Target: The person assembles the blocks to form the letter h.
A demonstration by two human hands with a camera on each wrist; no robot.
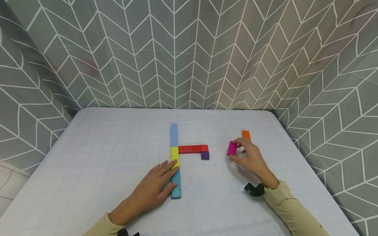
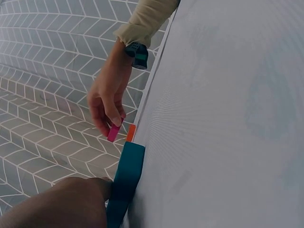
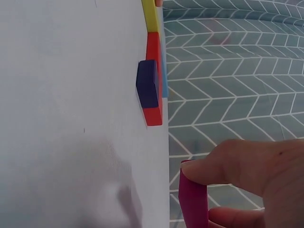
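My right hand (image 1: 251,159) pinches a magenta block (image 1: 231,148) between thumb and fingers, right of the block figure. In the right wrist view the magenta block (image 3: 193,204) appears lifted off the table. My left hand (image 1: 155,185) rests with extended fingers on a column of blocks: its fingertips are on the yellow block (image 1: 174,152), its thumb on the teal block (image 1: 176,190). Light blue blocks (image 1: 174,135) top this column. From the yellow part, a row of red blocks (image 1: 186,149) runs rightward. A dark purple block (image 1: 204,155) lies against the near side of the row's end.
An orange block (image 1: 246,134) lies just beyond my right hand, partly hidden by it. The white-covered table (image 1: 88,157) has rounded far corners. Grey patterned curtains (image 1: 189,59) hang behind it and along the sides.
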